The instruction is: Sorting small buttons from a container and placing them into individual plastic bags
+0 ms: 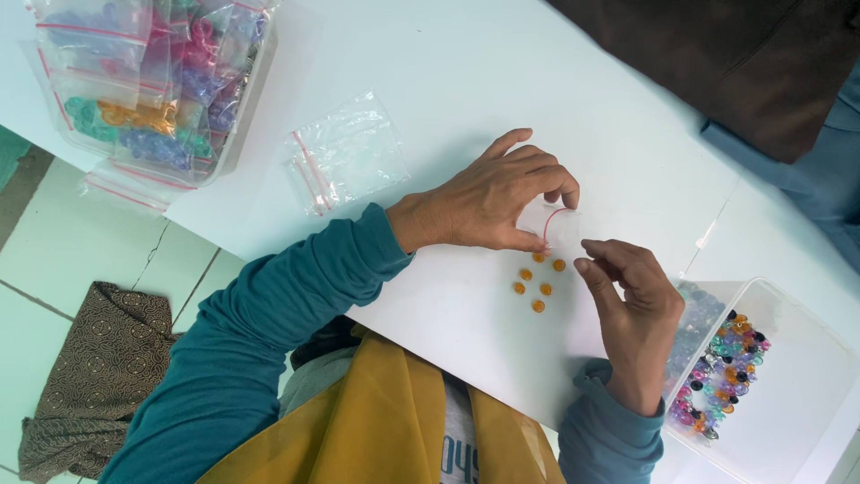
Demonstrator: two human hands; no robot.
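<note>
place: home craft table | cues: white table point(466, 81), bagged beads point(148, 90) (sorted by colour), tiled floor point(81, 260)

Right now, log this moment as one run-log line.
left hand: holds small clear bag | right hand: touches bag mouth | orange beads: loose on white table, below bag

We see bare table point(502, 81) ahead of both hands; orange beads point(537, 285) between them, bead tray point(806, 376) crowds right.
</note>
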